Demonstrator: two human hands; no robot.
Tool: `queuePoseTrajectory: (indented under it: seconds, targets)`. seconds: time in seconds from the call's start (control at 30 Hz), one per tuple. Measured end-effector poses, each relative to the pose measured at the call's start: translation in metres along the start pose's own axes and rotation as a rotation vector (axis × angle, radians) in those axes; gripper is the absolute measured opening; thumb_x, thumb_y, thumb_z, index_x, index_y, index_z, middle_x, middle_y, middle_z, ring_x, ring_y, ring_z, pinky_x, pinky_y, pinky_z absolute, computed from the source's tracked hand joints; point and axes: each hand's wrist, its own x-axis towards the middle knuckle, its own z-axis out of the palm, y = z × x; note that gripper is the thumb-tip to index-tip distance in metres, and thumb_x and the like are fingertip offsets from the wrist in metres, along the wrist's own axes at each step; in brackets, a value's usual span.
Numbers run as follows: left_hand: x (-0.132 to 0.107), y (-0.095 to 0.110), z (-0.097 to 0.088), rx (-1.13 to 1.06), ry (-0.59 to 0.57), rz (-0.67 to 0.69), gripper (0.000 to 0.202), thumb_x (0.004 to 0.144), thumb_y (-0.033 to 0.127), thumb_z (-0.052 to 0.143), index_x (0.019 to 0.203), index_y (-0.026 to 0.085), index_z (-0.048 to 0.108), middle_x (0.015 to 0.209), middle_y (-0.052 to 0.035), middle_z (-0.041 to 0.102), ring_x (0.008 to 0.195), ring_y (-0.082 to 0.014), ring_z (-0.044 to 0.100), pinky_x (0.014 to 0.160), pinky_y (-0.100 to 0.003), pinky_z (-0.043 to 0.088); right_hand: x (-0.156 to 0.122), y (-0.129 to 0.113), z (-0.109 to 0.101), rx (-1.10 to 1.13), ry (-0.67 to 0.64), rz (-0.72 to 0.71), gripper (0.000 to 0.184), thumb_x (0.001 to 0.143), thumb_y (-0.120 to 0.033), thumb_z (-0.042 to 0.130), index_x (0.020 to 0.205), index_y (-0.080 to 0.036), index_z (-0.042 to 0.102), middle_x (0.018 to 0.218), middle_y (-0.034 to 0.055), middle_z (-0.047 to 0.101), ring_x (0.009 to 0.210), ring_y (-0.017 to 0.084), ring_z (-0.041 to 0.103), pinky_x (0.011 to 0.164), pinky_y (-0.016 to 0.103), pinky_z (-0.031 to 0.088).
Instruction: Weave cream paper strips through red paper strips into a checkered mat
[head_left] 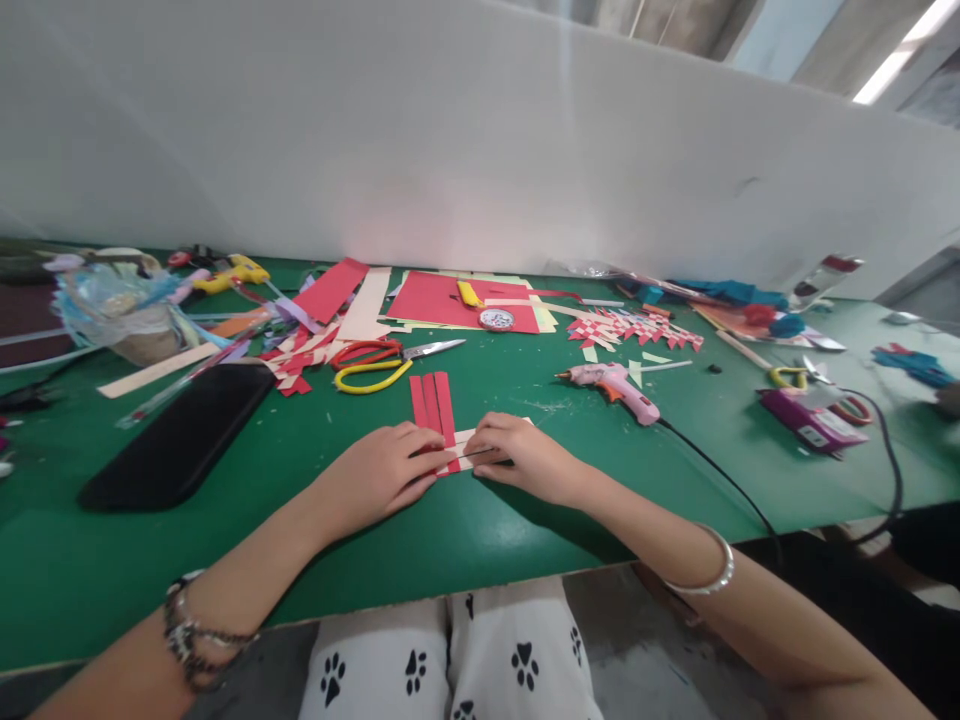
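Red paper strips (433, 400) lie upright side by side on the green tabletop and cross pale cream paper strips (463, 437) in a small weave. My left hand (394, 462) grips the woven edge from the left, its fingers bent over the red strips. From the right, my right hand (521, 458) pinches the cream strips, thumb and fingers close together. A thin dark line, a gap or an edge, runs between the two hands. The fingers cover much of the weave. Just beyond it lie scissors (375, 372) with red and yellow handles.
A pink glue gun (615, 388) with a black cord lies to the right, near a purple box (814, 420). On the left is a black phone-like slab (180, 435). Behind are red sheets (420, 300), a yellow cutter (469, 294), woven paper pieces (637, 328) and a grey partition (465, 130).
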Motion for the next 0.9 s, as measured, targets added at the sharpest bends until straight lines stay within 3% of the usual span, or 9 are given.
queuePoseTrajectory:
  seconds: [0.33, 0.47, 0.7, 0.9]
  targets:
    - [-0.002, 0.000, -0.001, 0.042, 0.021, 0.083, 0.030, 0.093, 0.022, 0.034, 0.100, 0.023, 0.063, 0.094, -0.0042, 0.065, 0.080, -0.0146, 0.058, 0.070, -0.027, 0.042, 0.002, -0.001, -0.001, -0.001, 0.033, 0.003, 0.005, 0.081, -0.020, 0.057, 0.084, -0.017, 0.061, 0.085, 0.0050, 0.057, 0.079, 0.015, 0.053, 0.071, 0.026, 0.042]
    - [-0.005, -0.003, -0.001, 0.007, -0.002, 0.101, 0.028, 0.091, 0.020, 0.037, 0.103, 0.023, 0.062, 0.101, -0.0040, 0.065, 0.085, -0.0161, 0.059, 0.075, -0.030, 0.041, 0.002, 0.002, 0.000, 0.027, 0.038, -0.031, 0.007, 0.083, -0.021, 0.056, 0.084, -0.017, 0.062, 0.085, 0.0048, 0.058, 0.080, 0.014, 0.053, 0.071, 0.025, 0.042]
    - [0.001, 0.001, -0.001, -0.235, -0.034, -0.194, 0.030, 0.087, 0.039, 0.046, 0.108, 0.021, 0.057, 0.098, -0.0048, 0.057, 0.087, -0.0166, 0.055, 0.073, -0.026, 0.045, 0.001, 0.004, -0.001, 0.058, 0.041, -0.060, 0.005, 0.081, -0.017, 0.057, 0.082, -0.017, 0.062, 0.084, 0.0041, 0.058, 0.079, 0.014, 0.053, 0.070, 0.024, 0.042]
    - [0.006, 0.000, -0.001, -0.111, 0.059, -0.268, 0.030, 0.082, 0.042, 0.051, 0.102, 0.022, 0.060, 0.112, -0.0079, 0.050, 0.099, -0.0233, 0.048, 0.083, -0.037, 0.041, 0.002, 0.003, -0.001, 0.050, 0.037, -0.061, 0.005, 0.081, -0.016, 0.057, 0.080, -0.017, 0.062, 0.082, 0.0037, 0.057, 0.078, 0.014, 0.053, 0.069, 0.023, 0.041]
